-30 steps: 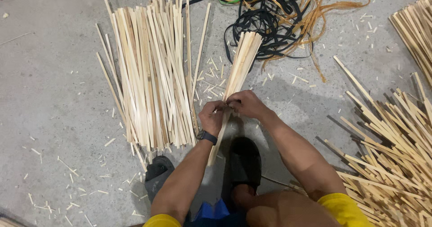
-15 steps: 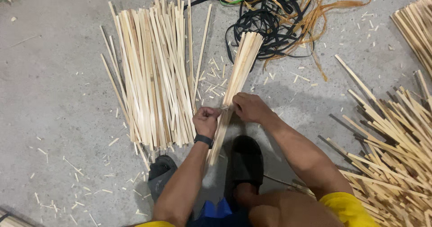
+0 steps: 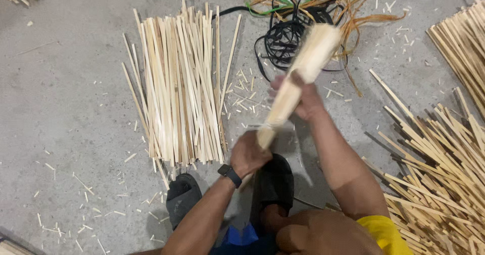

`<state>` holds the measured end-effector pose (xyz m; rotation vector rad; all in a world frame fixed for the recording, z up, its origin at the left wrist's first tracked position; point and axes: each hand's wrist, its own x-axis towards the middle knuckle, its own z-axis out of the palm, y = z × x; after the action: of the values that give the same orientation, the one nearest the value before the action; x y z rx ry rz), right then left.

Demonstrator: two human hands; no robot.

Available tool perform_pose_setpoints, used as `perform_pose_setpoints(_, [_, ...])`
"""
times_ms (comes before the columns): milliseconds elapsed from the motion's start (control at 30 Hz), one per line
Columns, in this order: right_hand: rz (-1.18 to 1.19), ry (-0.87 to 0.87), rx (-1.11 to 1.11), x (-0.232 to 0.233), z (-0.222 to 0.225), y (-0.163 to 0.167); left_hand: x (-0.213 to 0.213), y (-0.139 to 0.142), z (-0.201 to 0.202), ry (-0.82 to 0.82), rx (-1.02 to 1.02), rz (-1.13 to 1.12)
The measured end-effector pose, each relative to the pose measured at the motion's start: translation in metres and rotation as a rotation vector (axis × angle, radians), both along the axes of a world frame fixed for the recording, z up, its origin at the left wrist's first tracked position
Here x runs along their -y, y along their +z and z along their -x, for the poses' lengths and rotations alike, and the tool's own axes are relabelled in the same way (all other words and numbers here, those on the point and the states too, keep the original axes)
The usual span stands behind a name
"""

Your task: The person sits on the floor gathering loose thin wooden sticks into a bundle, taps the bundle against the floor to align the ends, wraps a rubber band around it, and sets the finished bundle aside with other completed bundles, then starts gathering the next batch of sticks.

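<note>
Head view: both hands hold a tied bundle of pale wooden sticks (image 3: 298, 78), lifted off the concrete floor (image 3: 65, 108) and tilted, its far end blurred. Left hand (image 3: 248, 154) has its fingers closed around the lower end, near a thin binding; a dark wristwatch (image 3: 230, 174) sits on that wrist. Right hand (image 3: 302, 99) has its fingers wrapped around the middle. Flat stick pile (image 3: 179, 88) lies just left. Tangled black and orange straps (image 3: 298, 28) lie behind the bundle. Loose stick heap (image 3: 439, 169) at right. Dark shoes (image 3: 275, 182) below.
</note>
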<state>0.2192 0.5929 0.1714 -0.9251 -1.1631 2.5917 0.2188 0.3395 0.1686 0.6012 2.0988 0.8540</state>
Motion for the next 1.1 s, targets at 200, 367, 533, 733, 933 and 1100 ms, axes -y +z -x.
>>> perform_pose_setpoints(200, [-0.058, 0.043, -0.4, 0.001, -0.005, 0.094, 0.008, 0.05, 0.007, -0.085, -0.031, -0.145])
perform_pose_setpoints(367, [-0.286, 0.086, -0.651, 0.021, 0.003, 0.193, 0.006, 0.048, 0.052, -0.453, 0.365, -0.39])
perform_pose_setpoints(533, [-0.847, -0.3, -0.285, 0.089, 0.016, 0.256, -0.012, 0.047, 0.07, 0.129, -0.405, -0.29])
perform_pose_setpoints(733, [-0.905, 0.181, -0.61, 0.108, 0.019, 0.292, 0.009, 0.044, 0.096, -0.097, 0.167, -0.668])
perform_pose_setpoints(933, [-1.019, 0.168, -0.674, 0.152, 0.009, 0.251, 0.023, 0.059, 0.101, -0.055, -0.158, -0.652])
perform_pose_setpoints(1100, [-1.102, 0.184, -0.604, 0.165, 0.007, 0.249, 0.034, 0.102, 0.091, 0.012, 0.025, -0.833])
